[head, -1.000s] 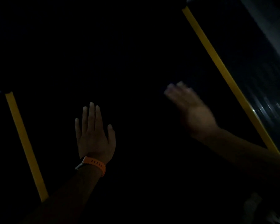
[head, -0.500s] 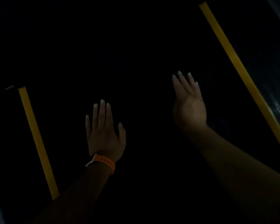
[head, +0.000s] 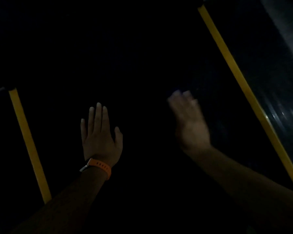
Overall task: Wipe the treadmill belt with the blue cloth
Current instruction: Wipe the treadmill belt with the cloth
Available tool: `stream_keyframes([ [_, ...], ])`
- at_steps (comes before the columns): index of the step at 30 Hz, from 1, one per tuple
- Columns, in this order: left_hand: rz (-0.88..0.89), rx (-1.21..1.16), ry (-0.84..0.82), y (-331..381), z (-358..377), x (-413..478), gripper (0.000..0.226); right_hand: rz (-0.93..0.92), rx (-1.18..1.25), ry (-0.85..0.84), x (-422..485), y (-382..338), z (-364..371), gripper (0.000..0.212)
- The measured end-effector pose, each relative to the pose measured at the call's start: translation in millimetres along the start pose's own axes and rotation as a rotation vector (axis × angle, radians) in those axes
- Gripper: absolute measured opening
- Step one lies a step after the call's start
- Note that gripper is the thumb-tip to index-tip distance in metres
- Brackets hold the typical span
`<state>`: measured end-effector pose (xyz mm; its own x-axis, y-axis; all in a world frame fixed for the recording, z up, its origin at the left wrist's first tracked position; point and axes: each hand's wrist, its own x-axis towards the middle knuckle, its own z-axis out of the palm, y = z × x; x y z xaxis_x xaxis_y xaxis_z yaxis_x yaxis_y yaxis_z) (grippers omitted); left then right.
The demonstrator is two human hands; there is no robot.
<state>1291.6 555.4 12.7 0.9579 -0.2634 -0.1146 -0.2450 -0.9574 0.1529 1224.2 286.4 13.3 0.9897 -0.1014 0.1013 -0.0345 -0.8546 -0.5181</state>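
- My left hand (head: 101, 137) lies palm down on the wide black treadmill belt (head: 142, 65), near the middle of the view. Its fingers (head: 98, 115) are straight and close together, the thumb set a little apart, and they hold nothing.
- An orange rubber watch strap with a silver buckle (head: 101, 167) sits round my left wrist, just below the hand.
- My right hand (head: 189, 122) is over the belt further to the right, well apart from the left one, and it shows as a blur. Its fingers look stretched forward, not curled. I see nothing gripped in them.
- The light is very dim, and the belt is almost a flat black. I cannot make out the blue cloth anywhere, nor tell whether it lies under my right palm.
- A narrow yellow stripe (head: 28, 142) runs along the left edge of the belt, passing behind my left forearm at its lower end.
- A second, longer yellow stripe (head: 243, 85) runs along the right edge, slanting from the top of the view down to the right border. My right hand is near it but not touching it.
- Beyond that stripe is a dark, ribbed side rail (head: 277, 105) with a few faint glints of light on it.
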Motion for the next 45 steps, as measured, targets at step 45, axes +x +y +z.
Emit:
stream_keyframes([
  [45,-0.045,0.122,-0.065,97.0,34.7,-167.3,0.079,0.050,-0.192,-0.087,-156.2,17.9,-46.7,0.081],
])
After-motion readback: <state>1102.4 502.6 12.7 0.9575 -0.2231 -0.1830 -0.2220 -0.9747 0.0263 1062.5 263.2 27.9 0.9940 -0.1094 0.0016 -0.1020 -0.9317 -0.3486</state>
